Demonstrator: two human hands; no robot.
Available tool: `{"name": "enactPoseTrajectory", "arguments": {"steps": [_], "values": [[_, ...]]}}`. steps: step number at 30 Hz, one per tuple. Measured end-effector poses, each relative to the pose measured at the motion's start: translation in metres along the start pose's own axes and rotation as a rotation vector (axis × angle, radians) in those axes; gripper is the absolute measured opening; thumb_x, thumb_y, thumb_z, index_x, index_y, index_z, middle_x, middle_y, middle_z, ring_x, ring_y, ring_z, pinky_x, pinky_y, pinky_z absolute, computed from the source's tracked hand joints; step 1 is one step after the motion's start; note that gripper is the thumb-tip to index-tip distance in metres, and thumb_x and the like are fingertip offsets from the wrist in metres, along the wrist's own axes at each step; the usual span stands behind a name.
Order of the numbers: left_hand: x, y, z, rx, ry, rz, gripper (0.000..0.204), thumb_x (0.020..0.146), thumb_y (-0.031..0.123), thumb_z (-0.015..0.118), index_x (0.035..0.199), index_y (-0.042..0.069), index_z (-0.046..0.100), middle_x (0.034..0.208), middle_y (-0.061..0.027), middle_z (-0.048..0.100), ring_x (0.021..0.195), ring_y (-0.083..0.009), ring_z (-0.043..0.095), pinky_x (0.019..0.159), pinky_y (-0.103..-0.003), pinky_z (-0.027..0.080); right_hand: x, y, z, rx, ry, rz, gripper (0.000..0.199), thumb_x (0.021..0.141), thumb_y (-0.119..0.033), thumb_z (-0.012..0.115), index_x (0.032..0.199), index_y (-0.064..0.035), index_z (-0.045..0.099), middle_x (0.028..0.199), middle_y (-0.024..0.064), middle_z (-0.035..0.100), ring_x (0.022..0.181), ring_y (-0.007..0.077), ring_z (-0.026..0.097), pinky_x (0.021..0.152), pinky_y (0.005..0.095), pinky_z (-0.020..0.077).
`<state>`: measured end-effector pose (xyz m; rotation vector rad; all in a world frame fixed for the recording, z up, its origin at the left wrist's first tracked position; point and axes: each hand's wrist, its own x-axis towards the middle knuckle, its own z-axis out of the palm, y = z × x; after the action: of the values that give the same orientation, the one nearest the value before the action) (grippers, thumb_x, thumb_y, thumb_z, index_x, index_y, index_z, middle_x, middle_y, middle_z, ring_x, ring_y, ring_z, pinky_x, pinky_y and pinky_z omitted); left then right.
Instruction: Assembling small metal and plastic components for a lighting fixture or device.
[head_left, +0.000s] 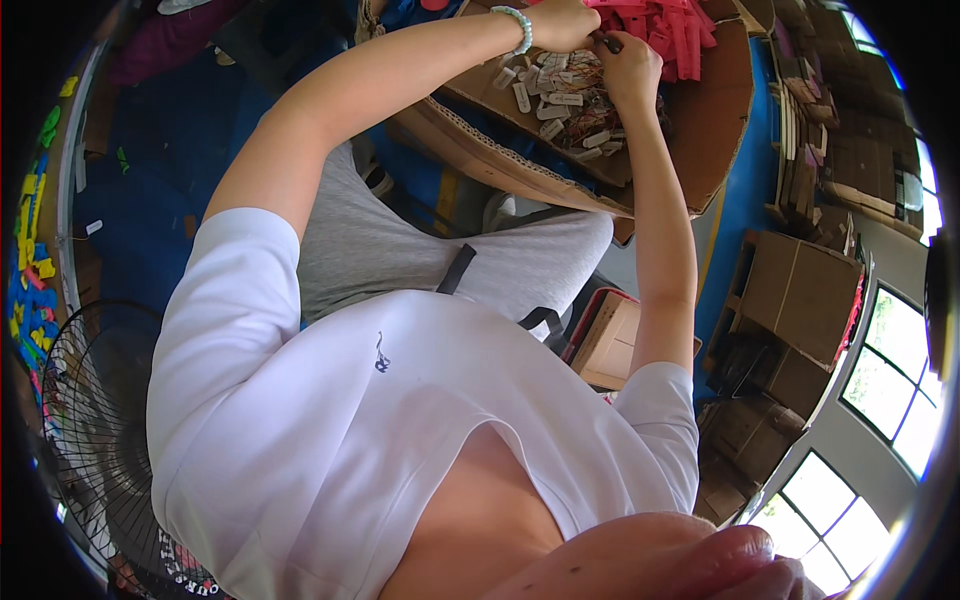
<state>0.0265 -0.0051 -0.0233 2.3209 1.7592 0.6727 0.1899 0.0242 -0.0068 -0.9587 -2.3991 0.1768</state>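
My left hand (562, 24), with a pale bead bracelet at its wrist, and my right hand (628, 66) meet at the top of the view. Both are closed, and a small dark piece (607, 43) is pinched between their fingertips. They hover over an open cardboard box (705, 130) resting on my lap. Inside it lies a heap of pale tags with thin strings (572, 105). A pile of pink strips (672, 30) sits at the box's far end, just beyond my right hand.
A black standing fan (90, 430) is at the lower left. Brown cardboard boxes (800, 290) stand stacked on the right, near bright windows (885, 390). Coloured small items (30, 270) line the left edge. The floor is blue (150, 150).
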Motion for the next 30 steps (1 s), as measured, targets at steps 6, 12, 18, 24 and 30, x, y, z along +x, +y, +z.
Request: {"name": "enactPoseTrajectory", "arguments": {"steps": [6, 12, 18, 24, 30], "values": [[-0.001, 0.011, -0.017, -0.216, -0.046, -0.009, 0.025, 0.081, 0.016, 0.06, 0.09, -0.007, 0.063, 0.09, -0.0263, 0.064, 0.087, -0.0376, 0.063, 0.076, -0.045, 0.049, -0.006, 0.057, -0.016, -0.212, -0.133, 0.2, 0.04, 0.071, -0.026, 0.074, 0.106, -0.0069, 0.067, 0.099, 0.0178, 0.067, 0.092, 0.0347, 0.065, 0.079, 0.0427, 0.0518], [-0.006, -0.034, -0.004, -0.274, 0.022, 0.153, 0.032, 0.077, 0.011, 0.062, 0.105, -0.005, 0.06, 0.104, -0.0269, 0.061, 0.102, -0.0374, 0.06, 0.083, -0.043, 0.047, 0.001, 0.031, -0.003, 0.477, -0.09, 0.101, 0.051, 0.076, -0.018, 0.075, 0.123, -0.0037, 0.059, 0.114, 0.0155, 0.064, 0.1, 0.0219, 0.064, 0.081, 0.0346, 0.0533], [-0.006, 0.001, -0.036, -0.309, -0.133, -0.044, 0.031, 0.077, 0.016, 0.064, 0.101, -0.003, 0.059, 0.097, -0.0246, 0.063, 0.097, -0.0356, 0.062, 0.081, -0.044, 0.047, -0.002, 0.025, -0.006, 0.791, -0.214, 0.234, 0.037, 0.084, -0.007, 0.069, 0.119, 0.0014, 0.061, 0.103, 0.012, 0.067, 0.09, 0.0153, 0.065, 0.078, 0.0279, 0.0544], [-0.006, 0.0, -0.045, -0.296, -0.303, -0.058, 0.026, 0.085, 0.02, 0.057, 0.098, -0.002, 0.06, 0.092, -0.0214, 0.064, 0.09, -0.0337, 0.062, 0.078, -0.042, 0.048, -0.002, 0.048, 0.001, 0.668, -0.054, 0.261, 0.026, 0.078, -0.01, 0.072, 0.103, -0.0034, 0.07, 0.084, 0.0084, 0.071, 0.077, 0.0113, 0.066, 0.071, 0.0264, 0.0523], [-0.009, 0.003, -0.036, -0.315, -0.23, -0.032, 0.025, 0.086, 0.018, 0.054, 0.095, -0.004, 0.063, 0.091, -0.0234, 0.065, 0.087, -0.0352, 0.063, 0.077, -0.044, 0.048, -0.003, 0.041, -0.005, 0.4, -0.055, 0.223, 0.033, 0.072, -0.02, 0.075, 0.101, -0.0044, 0.07, 0.079, 0.0095, 0.07, 0.072, 0.0151, 0.066, 0.07, 0.0284, 0.0521]]}}
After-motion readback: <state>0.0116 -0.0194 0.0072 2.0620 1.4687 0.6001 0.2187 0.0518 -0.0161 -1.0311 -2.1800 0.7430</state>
